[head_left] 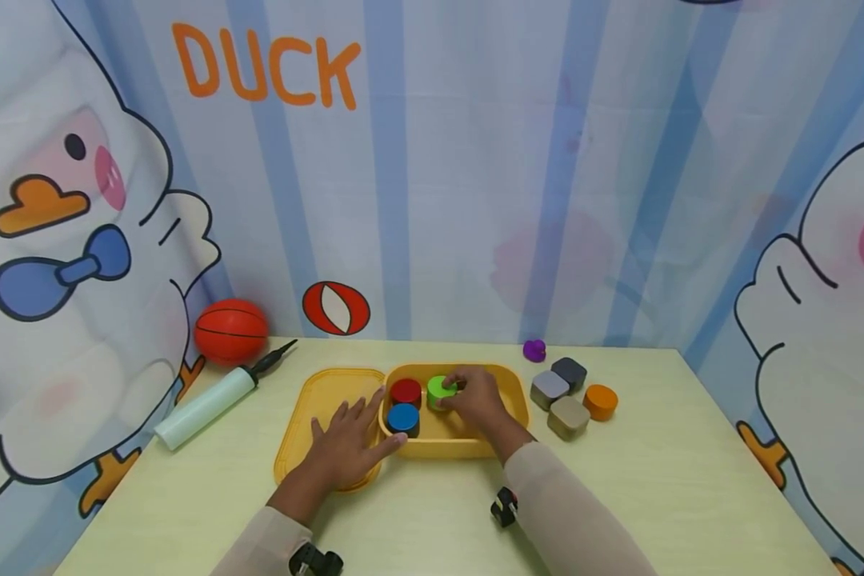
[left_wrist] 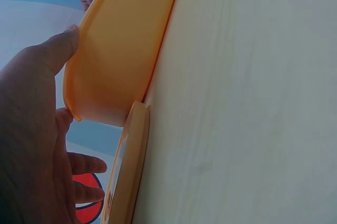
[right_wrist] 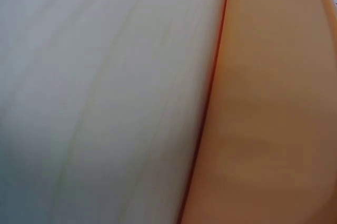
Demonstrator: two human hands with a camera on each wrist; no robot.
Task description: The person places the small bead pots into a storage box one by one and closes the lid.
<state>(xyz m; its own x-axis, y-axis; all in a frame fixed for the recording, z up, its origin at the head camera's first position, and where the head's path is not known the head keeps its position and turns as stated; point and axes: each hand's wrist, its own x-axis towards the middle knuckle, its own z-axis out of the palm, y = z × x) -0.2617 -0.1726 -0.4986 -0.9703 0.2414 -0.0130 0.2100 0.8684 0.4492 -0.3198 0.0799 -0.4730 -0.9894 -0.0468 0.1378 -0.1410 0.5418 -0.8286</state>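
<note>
A yellow-orange box [head_left: 455, 450] stands on the table, holding a red round block [head_left: 406, 391] and a blue one [head_left: 403, 418] at its left end. My right hand [head_left: 479, 398] pinches a green round block [head_left: 438, 390] inside the box, beside the red one. My left hand [head_left: 347, 445] has spread fingers over the left edge of the box and the flat lid [head_left: 298, 428]. In the left wrist view, the left thumb and a finger of the left hand [left_wrist: 39, 97] touch the rim of the box [left_wrist: 116, 45]. The right wrist view shows only the box side [right_wrist: 268, 108] and tabletop.
Right of the box lie a grey block [head_left: 550, 388], a dark block [head_left: 569, 373], a beige block [head_left: 568, 417], an orange block [head_left: 601, 402] and a small purple object [head_left: 534, 350]. A red ball [head_left: 231, 332] and a pale green pump [head_left: 206, 408] are at the left.
</note>
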